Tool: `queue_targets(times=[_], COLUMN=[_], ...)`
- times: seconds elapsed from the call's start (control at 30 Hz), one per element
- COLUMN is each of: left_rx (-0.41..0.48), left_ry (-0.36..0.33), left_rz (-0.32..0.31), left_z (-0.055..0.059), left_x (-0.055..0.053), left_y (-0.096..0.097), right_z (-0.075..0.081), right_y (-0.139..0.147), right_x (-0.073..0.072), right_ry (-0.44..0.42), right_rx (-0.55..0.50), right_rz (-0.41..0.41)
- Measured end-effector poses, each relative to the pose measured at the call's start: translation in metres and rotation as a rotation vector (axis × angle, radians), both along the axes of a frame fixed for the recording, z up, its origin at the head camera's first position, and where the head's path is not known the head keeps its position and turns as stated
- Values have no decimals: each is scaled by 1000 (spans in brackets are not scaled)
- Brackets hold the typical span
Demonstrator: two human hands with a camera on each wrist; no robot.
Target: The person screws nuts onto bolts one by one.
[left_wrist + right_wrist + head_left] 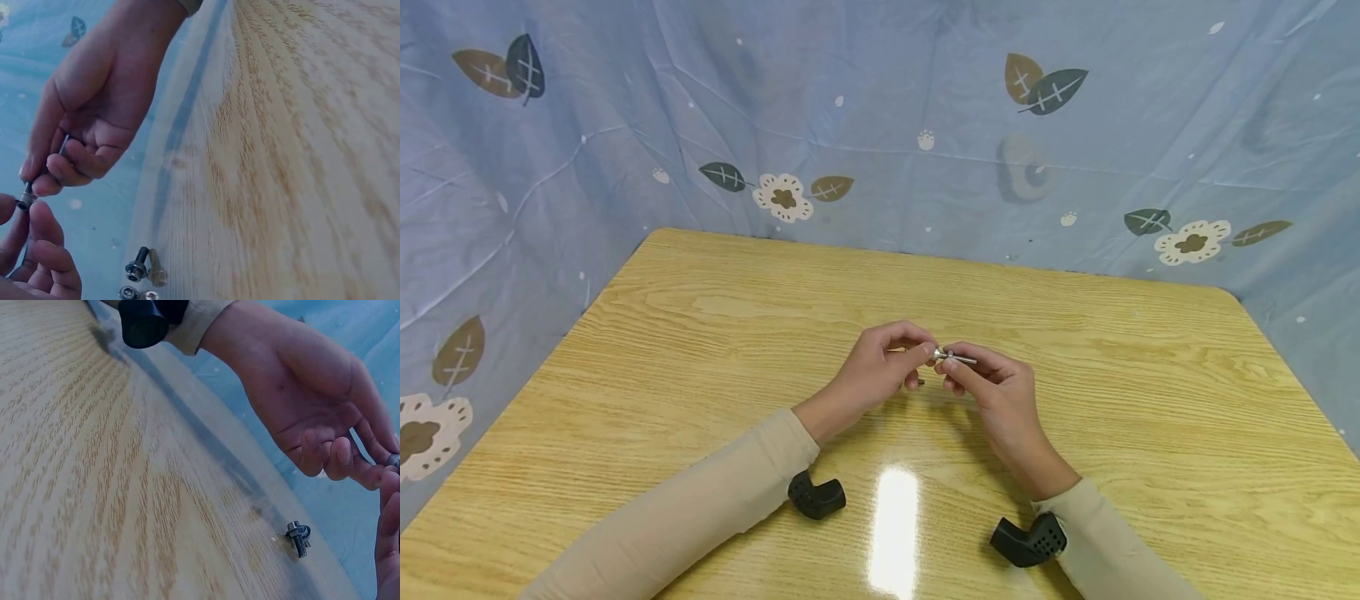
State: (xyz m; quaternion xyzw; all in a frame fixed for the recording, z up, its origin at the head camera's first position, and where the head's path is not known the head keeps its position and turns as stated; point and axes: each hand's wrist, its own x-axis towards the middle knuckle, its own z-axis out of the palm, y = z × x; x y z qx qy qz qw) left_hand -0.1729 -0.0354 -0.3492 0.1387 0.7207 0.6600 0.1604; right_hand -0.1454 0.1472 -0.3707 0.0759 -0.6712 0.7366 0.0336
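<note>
Over the middle of the table, both hands meet at a small metal bolt (966, 360). The left hand (880, 367) pinches its left end, and the right hand (996, 387) pinches the shank between thumb and fingers. In the left wrist view, the bolt's wider end (25, 204) shows between the fingertips of both hands, and a thin shank end (64, 144) juts out behind the right hand's fingers. The right wrist view catches only a grey round part (394, 460) at its edge. Below the hands lie several bolts (136, 267), some with nuts or washers, mostly hidden in the head view.
The wood-grain table (700, 308) reaches back to a blue patterned curtain (880, 100), which also hangs along the left. A black camera mount (816, 497) is on the left sleeve, and another black mount (1028, 540) on the right. Light reflects brightly off the table's front.
</note>
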Motion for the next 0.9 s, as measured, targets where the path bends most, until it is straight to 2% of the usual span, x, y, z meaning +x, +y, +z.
queue_targets(times=[0.2,0.5,0.7,0.9], left_rx=[22,28,17,-19], left_ry=[1,42,6,6], left_rz=[-4,-42,-4,19], left_z=[1,3,3,3], left_x=[1,2,0,-1], left_y=[-2,-5,-2,0], right_z=[0,0,0,0], right_y=[0,0,0,0], right_x=[-1,-1,-1,-1], right_ry=[-1,7,-1,3], right_rx=[6,21,10,17], right_rz=[-1,6,2,-1])
